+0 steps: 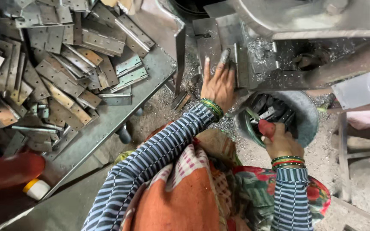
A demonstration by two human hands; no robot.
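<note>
Head view: hinge pile [56, 72] left, metal bucket [305, 115] beside right hand [281, 143].

Left arm extended forward and up, striped sleeve, green bangles at wrist. Left hand [219, 83] palm down, fingers [224, 57] stretched forward and slightly spread, tips grimy, pressed flat onto a surface. Right arm bent, forearm running up from bottom edge, same striped sleeve, green and red bangles at wrist. Right hand [280, 143] lower and nearer the body, back of hand up, fingers curled closed around something red.
</note>
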